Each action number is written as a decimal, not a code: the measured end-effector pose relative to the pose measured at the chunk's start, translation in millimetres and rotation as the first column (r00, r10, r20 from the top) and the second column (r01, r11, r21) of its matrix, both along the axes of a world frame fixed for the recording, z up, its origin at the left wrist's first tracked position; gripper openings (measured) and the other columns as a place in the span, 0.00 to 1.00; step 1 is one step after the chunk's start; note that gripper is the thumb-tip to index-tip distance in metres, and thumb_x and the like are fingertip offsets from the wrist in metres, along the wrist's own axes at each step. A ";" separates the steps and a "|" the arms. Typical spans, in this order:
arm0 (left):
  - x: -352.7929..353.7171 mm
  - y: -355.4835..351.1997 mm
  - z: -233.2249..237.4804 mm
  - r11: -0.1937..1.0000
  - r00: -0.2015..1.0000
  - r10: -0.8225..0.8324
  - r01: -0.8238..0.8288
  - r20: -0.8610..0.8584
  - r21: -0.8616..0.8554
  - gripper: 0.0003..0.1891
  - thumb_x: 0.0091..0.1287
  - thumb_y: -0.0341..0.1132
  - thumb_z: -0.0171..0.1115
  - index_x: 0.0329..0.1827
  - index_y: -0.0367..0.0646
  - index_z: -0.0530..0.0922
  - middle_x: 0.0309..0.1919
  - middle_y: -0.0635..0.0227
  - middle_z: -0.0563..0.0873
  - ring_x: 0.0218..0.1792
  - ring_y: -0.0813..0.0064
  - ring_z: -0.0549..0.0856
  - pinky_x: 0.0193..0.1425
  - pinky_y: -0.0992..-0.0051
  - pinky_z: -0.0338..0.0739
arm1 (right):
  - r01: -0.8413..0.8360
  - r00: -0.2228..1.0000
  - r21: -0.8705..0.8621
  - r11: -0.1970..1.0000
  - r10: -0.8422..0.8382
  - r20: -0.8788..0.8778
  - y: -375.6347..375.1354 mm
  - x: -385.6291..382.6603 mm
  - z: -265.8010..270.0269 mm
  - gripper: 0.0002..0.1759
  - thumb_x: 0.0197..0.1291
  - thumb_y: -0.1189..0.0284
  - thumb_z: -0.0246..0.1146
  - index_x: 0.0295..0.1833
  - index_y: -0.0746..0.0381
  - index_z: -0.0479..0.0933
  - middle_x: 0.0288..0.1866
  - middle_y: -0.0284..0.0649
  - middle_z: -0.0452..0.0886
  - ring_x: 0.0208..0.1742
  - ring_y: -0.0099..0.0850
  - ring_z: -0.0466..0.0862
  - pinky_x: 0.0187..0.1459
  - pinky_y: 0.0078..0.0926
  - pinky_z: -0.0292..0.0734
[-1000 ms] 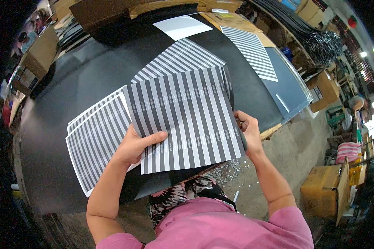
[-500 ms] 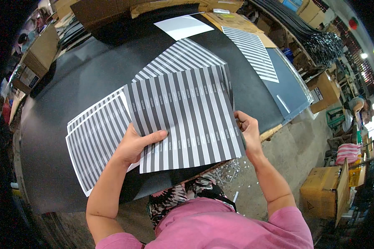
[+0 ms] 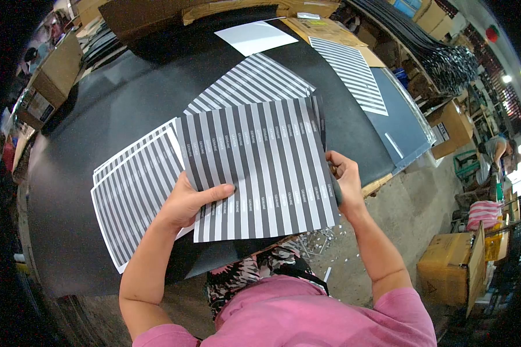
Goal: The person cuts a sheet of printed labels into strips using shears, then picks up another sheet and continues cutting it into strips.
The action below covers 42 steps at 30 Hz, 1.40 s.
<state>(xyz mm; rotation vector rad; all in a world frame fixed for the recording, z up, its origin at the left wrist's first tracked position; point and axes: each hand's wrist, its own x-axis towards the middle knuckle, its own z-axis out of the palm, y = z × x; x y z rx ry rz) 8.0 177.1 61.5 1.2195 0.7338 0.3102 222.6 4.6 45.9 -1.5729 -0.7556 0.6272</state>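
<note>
My left hand grips the lower left of a black-and-white striped sheet, thumb flat on top and fingers underneath. Rows of small printing run across its stripes, and the sheet is raised over the table's front edge. At its right edge, my right hand is closed with curled fingers; a dark piece shows by the palm, too hidden to name. Left of the held sheet lies a stack of striped sheets with white borders. Another striped sheet lies partly beneath it, farther back.
A black-covered table carries a white sheet at the back and a striped sheet at the right. Cardboard boxes stand on the floor. Pale paper scraps litter the ground below the table edge. Another person is far right.
The held sheet's upper edge has dipped slightly and its right edge has shifted a little left. My right hand has moved up slightly; my left hand keeps its grip.
</note>
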 end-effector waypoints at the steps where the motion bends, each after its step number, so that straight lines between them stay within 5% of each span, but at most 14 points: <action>1: 0.0 -0.4 0.8 1.000 1.000 -0.023 0.023 -0.019 0.011 0.38 0.45 0.35 0.74 0.56 0.27 0.63 0.46 0.48 0.77 0.46 0.64 0.80 0.53 0.72 0.75 | 0.012 1.000 -0.004 1.000 -0.012 0.004 1.8 0.8 1.8 0.13 0.46 0.78 0.67 0.38 0.70 0.74 0.28 0.34 0.78 0.28 0.16 0.76 0.29 0.14 0.69; 11: 2.5 5.8 -6.5 0.998 0.999 0.039 -0.036 0.036 -0.059 0.33 0.49 0.31 0.71 0.55 0.28 0.63 0.45 0.52 0.77 0.46 0.67 0.80 0.52 0.72 0.76 | -0.043 0.993 0.004 0.999 0.043 -0.109 16.1 11.8 -5.8 0.13 0.47 0.76 0.66 0.38 0.71 0.74 0.27 0.37 0.79 0.28 0.17 0.76 0.28 0.15 0.69; 14: 2.4 8.0 -0.8 0.988 0.988 0.155 -0.155 -0.003 -0.010 0.34 0.49 0.30 0.71 0.56 0.28 0.62 0.46 0.52 0.77 0.47 0.67 0.79 0.52 0.71 0.76 | -0.026 1.000 0.009 1.000 0.026 -0.015 14.8 12.4 -0.2 0.13 0.48 0.74 0.66 0.37 0.71 0.74 0.24 0.37 0.78 0.24 0.19 0.76 0.23 0.16 0.69; 17: -2.1 21.6 -10.5 0.977 0.976 0.211 -0.212 0.060 0.000 0.34 0.50 0.31 0.71 0.56 0.29 0.62 0.46 0.53 0.77 0.48 0.67 0.78 0.54 0.72 0.74 | -0.016 0.984 -0.164 0.986 -0.013 -0.178 3.8 -3.4 28.8 0.14 0.49 0.72 0.66 0.37 0.70 0.73 0.19 0.36 0.74 0.13 0.23 0.74 0.13 0.21 0.68; 24: -2.7 28.5 -17.7 0.964 0.949 0.265 -0.263 0.170 -0.034 0.27 0.51 0.32 0.71 0.52 0.34 0.70 0.45 0.57 0.79 0.47 0.71 0.78 0.52 0.74 0.73 | -0.223 0.947 -0.231 0.947 0.155 -0.282 -67.6 -30.2 19.1 0.18 0.47 0.73 0.68 0.41 0.68 0.71 0.22 0.34 0.74 0.18 0.19 0.74 0.21 0.16 0.69; 27: -0.7 26.7 -22.8 0.975 0.959 0.223 -0.220 0.175 -0.037 0.26 0.52 0.32 0.70 0.52 0.34 0.70 0.45 0.58 0.79 0.47 0.71 0.79 0.52 0.73 0.73 | -0.239 0.971 -0.324 0.915 0.226 -0.078 -81.8 -40.2 13.0 0.19 0.43 0.76 0.68 0.41 0.70 0.70 0.22 0.36 0.74 0.17 0.20 0.75 0.19 0.15 0.69; 38: 2.9 16.3 -20.6 0.980 0.962 0.197 -0.197 0.188 -0.018 0.25 0.51 0.31 0.70 0.51 0.36 0.72 0.44 0.61 0.80 0.46 0.73 0.79 0.52 0.75 0.73 | -0.234 0.966 -0.254 0.938 0.196 -0.166 -62.3 -47.8 17.7 0.19 0.44 0.75 0.69 0.40 0.70 0.70 0.19 0.34 0.73 0.16 0.18 0.74 0.16 0.14 0.67; 40: 2.4 16.7 -20.5 0.983 0.964 0.183 -0.183 0.195 -0.023 0.24 0.52 0.31 0.70 0.51 0.35 0.72 0.43 0.61 0.80 0.46 0.73 0.79 0.52 0.75 0.73 | -0.234 0.967 -0.344 0.909 0.182 -0.176 -61.5 -46.4 19.6 0.22 0.43 0.69 0.72 0.40 0.69 0.72 0.24 0.35 0.77 0.25 0.18 0.77 0.24 0.14 0.71; 42: 2.5 16.4 -20.0 0.986 0.970 0.166 -0.168 0.179 -0.001 0.23 0.52 0.31 0.70 0.50 0.35 0.73 0.43 0.61 0.81 0.45 0.73 0.79 0.52 0.74 0.73 | -0.235 0.967 -0.331 0.914 0.184 -0.178 -60.6 -46.4 20.0 0.22 0.43 0.70 0.72 0.40 0.69 0.71 0.23 0.35 0.77 0.25 0.18 0.77 0.24 0.15 0.71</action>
